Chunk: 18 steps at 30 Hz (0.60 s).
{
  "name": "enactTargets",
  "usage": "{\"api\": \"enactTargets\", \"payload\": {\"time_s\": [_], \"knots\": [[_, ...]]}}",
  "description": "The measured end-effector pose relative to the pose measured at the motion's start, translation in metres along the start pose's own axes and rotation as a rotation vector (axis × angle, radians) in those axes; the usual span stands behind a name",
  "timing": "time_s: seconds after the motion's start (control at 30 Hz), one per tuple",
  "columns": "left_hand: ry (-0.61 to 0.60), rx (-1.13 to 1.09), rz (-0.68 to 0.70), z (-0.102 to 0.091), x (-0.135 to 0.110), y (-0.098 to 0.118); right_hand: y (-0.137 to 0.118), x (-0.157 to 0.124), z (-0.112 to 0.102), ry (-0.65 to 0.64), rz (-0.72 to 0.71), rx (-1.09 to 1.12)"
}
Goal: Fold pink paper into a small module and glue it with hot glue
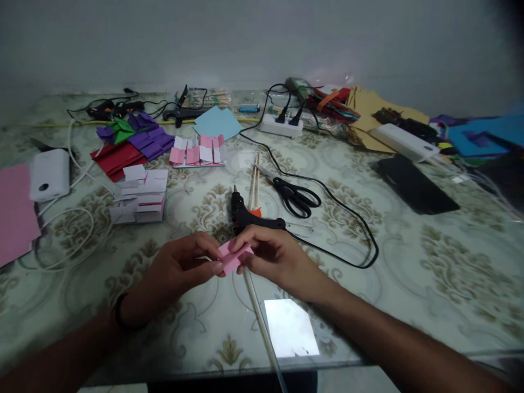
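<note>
My left hand and my right hand meet just above the table's near middle, both pinched on a small folded pink paper piece. A thin white stick runs from under the paper toward the near table edge. A black glue gun lies on the table just behind my right hand, its cord looping off to the right. Black scissors and thin wooden sticks lie beyond it.
Folded paper stacks sit at left: white-pink, pink-white, red, purple. A white power bank, a pink sheet, a power strip, a black phone and coloured paper clutter lie around the patterned table.
</note>
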<state>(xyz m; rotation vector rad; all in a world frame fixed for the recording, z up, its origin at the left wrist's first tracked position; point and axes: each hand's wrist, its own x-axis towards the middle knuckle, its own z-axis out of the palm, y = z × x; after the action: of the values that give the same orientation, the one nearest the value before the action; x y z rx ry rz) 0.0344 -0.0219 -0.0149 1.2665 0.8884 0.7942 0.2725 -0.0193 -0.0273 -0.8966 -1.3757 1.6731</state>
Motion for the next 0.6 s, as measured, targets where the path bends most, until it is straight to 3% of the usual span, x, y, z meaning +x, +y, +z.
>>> {"api": "enactTargets", "payload": {"time_s": [0.17,0.3,0.47,0.6], "knots": [[-0.065,-0.163,-0.091,0.0059,0.0003,-0.0007,0.0045,0.0015,0.0011,0.008,-0.035,0.023],[-0.099,-0.153,-0.128,0.0081,0.001,-0.0021,0.0015,0.0008,0.0,-0.024,-0.109,-0.053],[0.009,0.006,-0.094,0.0044,0.0009,-0.0023,-0.0003,-0.0032,0.0,-0.085,-0.107,-0.014],[0.045,0.302,0.023,0.0053,-0.0025,-0.0056,0.0015,-0.0032,0.0034,0.018,-0.031,0.014]]}}
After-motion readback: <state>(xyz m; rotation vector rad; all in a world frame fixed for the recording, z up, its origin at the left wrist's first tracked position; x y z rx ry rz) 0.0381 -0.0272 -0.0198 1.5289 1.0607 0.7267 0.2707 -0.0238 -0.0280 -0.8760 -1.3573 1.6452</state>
